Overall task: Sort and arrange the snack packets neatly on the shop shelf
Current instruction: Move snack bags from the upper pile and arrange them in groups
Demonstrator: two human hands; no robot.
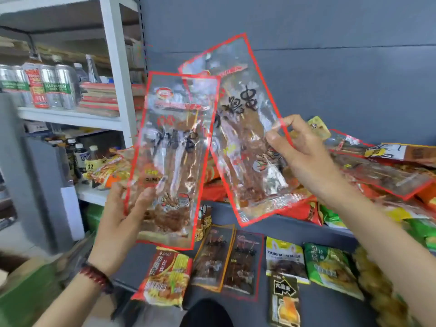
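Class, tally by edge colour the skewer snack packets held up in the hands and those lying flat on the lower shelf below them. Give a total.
Red-edged skewer packets: 3 (two held up, one lying flat)
Orange-edged skewer packets: 1 (lying flat)
Total: 4

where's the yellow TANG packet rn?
Head view, right of centre: the yellow packet lies flat on the lower shelf, between a red-edged skewer packet on its left and a green packet on its right, just above a black packet.
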